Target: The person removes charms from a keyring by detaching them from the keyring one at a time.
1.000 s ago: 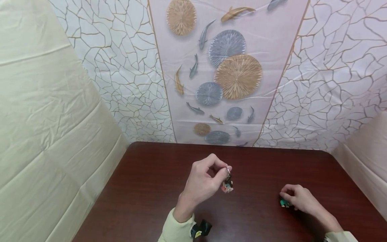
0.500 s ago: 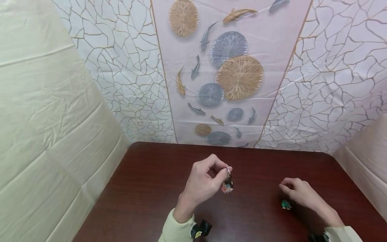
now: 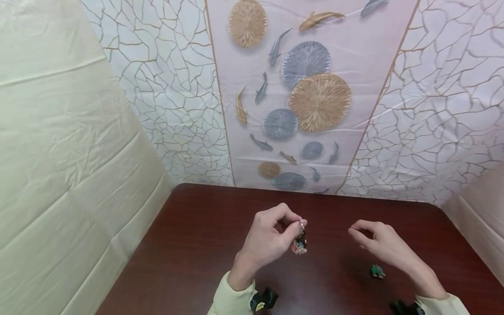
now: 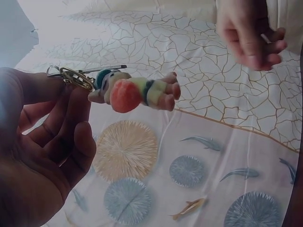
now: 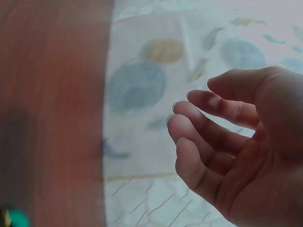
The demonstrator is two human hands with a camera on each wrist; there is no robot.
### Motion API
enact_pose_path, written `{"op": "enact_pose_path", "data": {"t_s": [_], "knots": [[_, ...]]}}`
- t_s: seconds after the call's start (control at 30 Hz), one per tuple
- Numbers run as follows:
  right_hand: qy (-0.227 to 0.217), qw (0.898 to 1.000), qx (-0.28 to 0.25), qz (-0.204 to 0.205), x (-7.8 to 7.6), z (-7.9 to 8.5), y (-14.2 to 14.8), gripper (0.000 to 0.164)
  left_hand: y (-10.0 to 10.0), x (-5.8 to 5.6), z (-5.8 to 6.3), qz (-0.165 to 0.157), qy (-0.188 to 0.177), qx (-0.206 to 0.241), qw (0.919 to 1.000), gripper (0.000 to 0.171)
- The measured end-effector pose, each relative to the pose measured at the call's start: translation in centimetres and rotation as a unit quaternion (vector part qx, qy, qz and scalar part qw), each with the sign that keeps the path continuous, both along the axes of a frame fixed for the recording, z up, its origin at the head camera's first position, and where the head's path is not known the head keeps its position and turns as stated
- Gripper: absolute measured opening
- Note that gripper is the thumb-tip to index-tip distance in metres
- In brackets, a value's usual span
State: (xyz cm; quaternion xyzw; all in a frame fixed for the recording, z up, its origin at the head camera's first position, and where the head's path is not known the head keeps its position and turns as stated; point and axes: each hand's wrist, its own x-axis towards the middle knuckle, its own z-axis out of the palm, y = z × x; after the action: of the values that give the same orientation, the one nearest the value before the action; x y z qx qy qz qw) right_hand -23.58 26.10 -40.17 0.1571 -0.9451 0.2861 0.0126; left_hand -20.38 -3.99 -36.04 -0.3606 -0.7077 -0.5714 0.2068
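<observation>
My left hand (image 3: 267, 236) pinches the metal ring of a keychain (image 4: 135, 92) between thumb and forefinger, above the middle of the table. From the ring hangs a small figurine with a teal cap, a round coral-red piece at its front and stubby legs, seen closely in the left wrist view. My right hand (image 3: 383, 240) hovers over the table's right side with loosely bent fingers and nothing between them. Below it on the table lies a small green figure (image 3: 377, 271), whose edge also shows at the bottom corner of the right wrist view.
The dark red-brown table (image 3: 189, 245) ends at a far edge against a hanging cloth (image 3: 256, 175) printed with fish and round shapes. A pale cloth wall (image 3: 118, 183) stands at the left, another at the right. Both wrists wear black devices (image 3: 264, 300).
My right hand has let go of the green figure, lifted off it and moved left and away. The figure stays on the table. My left hand keeps its hold on the keychain.
</observation>
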Motion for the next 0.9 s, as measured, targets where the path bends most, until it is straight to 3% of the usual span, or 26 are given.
{"op": "enact_pose_path", "data": {"t_s": [0.4, 0.6, 0.9], "knots": [[0.024, 0.993, -0.109, 0.037, 1.7, 2.9, -5.3, 0.008, 0.2, -0.1, -0.1, -0.007, 0.017, -0.012, 0.9998, 0.008], [0.066, 0.985, -0.146, 0.068, 2.2, 3.5, -6.7, 0.007, 0.3, -0.2, -0.2, -0.002, 0.022, -0.023, 0.9995, 0.006], [0.074, 0.971, -0.19, 0.127, 2.8, 3.8, -7.8, 0.01, 0.4, -0.2, -0.3, -0.014, 0.014, -0.021, 0.9996, 0.005]]}}
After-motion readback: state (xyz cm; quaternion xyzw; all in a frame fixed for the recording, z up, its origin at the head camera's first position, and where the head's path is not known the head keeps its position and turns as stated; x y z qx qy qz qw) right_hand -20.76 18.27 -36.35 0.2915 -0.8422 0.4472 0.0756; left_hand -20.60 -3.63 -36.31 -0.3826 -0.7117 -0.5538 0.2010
